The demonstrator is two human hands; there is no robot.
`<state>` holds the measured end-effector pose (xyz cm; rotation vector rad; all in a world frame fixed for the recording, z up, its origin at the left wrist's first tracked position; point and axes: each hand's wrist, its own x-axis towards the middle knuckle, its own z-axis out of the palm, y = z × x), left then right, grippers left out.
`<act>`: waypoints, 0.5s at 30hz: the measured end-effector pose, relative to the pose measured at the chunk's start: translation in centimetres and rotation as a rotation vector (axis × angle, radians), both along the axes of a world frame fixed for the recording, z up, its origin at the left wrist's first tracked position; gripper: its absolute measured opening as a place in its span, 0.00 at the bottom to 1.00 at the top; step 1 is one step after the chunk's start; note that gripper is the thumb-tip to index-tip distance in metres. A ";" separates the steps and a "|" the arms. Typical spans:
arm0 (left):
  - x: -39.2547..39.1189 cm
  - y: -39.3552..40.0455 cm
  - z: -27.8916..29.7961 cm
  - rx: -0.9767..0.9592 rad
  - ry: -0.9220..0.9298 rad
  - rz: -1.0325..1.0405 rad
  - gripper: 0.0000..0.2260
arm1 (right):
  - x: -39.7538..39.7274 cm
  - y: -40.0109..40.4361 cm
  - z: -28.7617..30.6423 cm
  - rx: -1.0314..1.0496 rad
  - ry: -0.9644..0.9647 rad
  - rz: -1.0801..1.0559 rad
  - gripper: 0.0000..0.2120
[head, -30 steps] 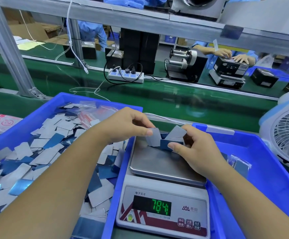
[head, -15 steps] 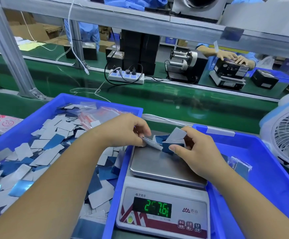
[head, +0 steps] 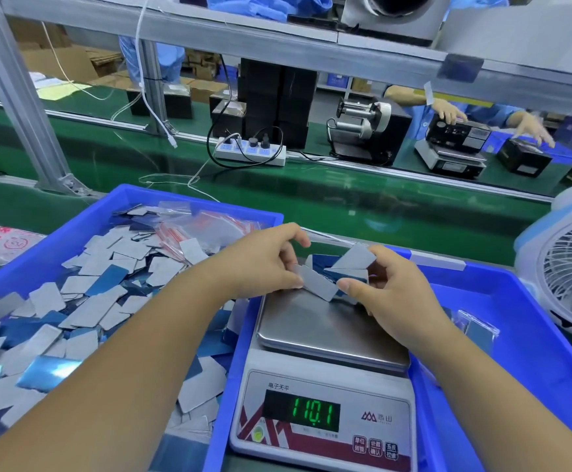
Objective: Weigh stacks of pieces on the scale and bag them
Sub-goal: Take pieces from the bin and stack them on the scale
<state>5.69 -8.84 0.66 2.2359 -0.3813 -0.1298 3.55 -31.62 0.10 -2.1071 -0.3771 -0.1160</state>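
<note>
- Left hand pinches a grey piece by one end, thumb and fingers curled on it, over the far edge of the scale pan.
- Right hand grasps the loose stack of pieces, fingers curled behind it and thumb in front; the stack sits at the far edge of the pan, between the two hands.
- Step in hand, as I judge it: gathering and squaring the stack on the pan to get a weight.
- To do it well: lay the pinched piece flat onto the stack, line up the edges, then take both hands off the pan. Any pressing skews the number.
- Display shows 110.1; probably not a settled value while hands touch the stack. Read only once hands are clear.
- Keep every piece inside the pan's edges so none hangs over onto the bins.
- Risk: pieces look thin and slick, and the fanned stack could slide off the far edge.
- Look of the pieces: small flat rectangles, matte grey one side, shiny blue the other. The stack is untidy, with pieces tilted at different angles and one grey corner sticking up.
- Supply: left blue bin holds a big loose heap of the same pieces, with clear bags with red strips near its far edge.
- Right blue bin touches the scale's right side; a filled clear bag lies by its right edge.
- Bagging not yet begun for this stack.
</note>
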 end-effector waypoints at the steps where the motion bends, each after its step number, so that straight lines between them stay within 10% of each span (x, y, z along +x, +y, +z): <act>1: 0.0 0.0 0.0 0.001 0.010 -0.012 0.21 | 0.0 -0.1 0.1 0.008 0.016 0.017 0.14; 9: 0.1 -0.3 0.0 0.192 -0.093 -0.055 0.08 | -0.5 0.2 0.8 0.082 0.185 0.132 0.14; 15: -0.5 -0.8 -0.3 0.075 -0.065 -0.082 0.21 | -0.6 0.1 1.3 0.105 0.245 0.137 0.07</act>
